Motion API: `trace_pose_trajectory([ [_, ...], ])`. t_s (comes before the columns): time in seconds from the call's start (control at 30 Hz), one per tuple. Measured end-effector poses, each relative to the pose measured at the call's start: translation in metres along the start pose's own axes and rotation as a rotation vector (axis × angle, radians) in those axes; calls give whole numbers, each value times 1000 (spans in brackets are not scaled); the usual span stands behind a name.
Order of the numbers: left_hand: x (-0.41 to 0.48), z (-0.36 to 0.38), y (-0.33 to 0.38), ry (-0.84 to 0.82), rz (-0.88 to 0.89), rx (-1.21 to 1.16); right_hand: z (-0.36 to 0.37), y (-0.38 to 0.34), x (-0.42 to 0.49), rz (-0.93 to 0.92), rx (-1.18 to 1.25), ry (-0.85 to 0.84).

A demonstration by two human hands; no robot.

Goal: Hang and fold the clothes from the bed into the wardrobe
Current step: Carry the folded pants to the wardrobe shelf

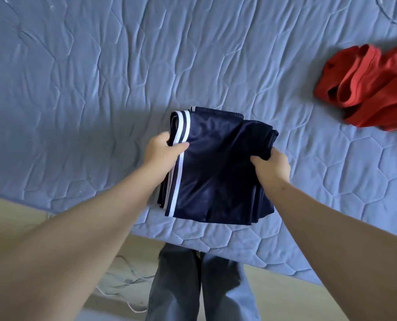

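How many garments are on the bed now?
2: navy striped garment folded by the near edge of the bed, gripped by left hand and right hand; red garment crumpled far right, partly cropped; more may be hidden.

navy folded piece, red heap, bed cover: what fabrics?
Navy garment: likely smooth synthetic knit, polyester-like; soft sheen on its folds. Red garment: matte, thicker, probably cotton jersey; no gloss, soft rolled edges. Bed cover: matte blue quilted fabric, stitched in hexagon-like cells; fibre unclear.
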State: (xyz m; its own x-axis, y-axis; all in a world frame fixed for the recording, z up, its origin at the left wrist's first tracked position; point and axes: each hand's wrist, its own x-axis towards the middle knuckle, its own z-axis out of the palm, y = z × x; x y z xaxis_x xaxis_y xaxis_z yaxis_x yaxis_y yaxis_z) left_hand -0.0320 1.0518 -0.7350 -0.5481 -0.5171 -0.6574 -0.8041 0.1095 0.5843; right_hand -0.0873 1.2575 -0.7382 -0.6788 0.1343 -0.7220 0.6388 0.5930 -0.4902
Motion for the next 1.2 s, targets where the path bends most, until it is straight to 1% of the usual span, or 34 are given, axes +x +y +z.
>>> trace_pose_trajectory([
  [0.03, -3, -5, 5, -15, 34, -25, -1, -3, -4, -31, 24, 23],
  [0.13, 0, -20, 22, -50, 55, -250, -11, -16, -7, -88, 164, 141],
  [0.17, 4, -21, 25, -48, 62, -292, -12, -20, -4, -118, 166, 178],
  [0.23, 24, -17, 22, -49, 85, -195, -11, -23, 8, -150, 99, 193],
  [0.3, 38, -6, 11, -98, 87, -2, -4, -19, 20, -88, 0, 142],
  [0.37, 40, 8, -5, -143, -1, 83, 6, -8, 27, 35, -63, 67],
  [0.43, 35, 17, -23, -106, -99, 49, 16, 9, 30, 119, -16, -9],
  [0.5, 31, 19, -41, -82, -196, -26, 24, 28, 27, 156, -49, -40],
  [0.57, 28, 17, -52, -172, -265, -79, 26, 41, 23, 175, -73, -44],
  [0.63, 24, 13, -57, -277, -274, -80, 29, 51, 20, 185, 24, -67],
  [0.7, 21, 9, -59, -323, -285, -89, 30, 52, 15, 214, 161, -120],
  [0.83, 12, 1, -55, -393, -509, -124, 30, 42, 2, 385, 352, -284],
  [0.9, 4, -5, -47, -407, -563, -156, 25, 35, -8, 456, 405, -333],
  [0.97, -4, -16, -37, -401, -584, -196, 17, 24, -20, 487, 435, -354],
  [1.07, -16, -44, -20, -398, -543, -303, 5, -4, -41, 501, 476, -406],
  [1.2, -42, -93, 8, -335, -463, -353, -6, -57, -79, 441, 489, -456],
])
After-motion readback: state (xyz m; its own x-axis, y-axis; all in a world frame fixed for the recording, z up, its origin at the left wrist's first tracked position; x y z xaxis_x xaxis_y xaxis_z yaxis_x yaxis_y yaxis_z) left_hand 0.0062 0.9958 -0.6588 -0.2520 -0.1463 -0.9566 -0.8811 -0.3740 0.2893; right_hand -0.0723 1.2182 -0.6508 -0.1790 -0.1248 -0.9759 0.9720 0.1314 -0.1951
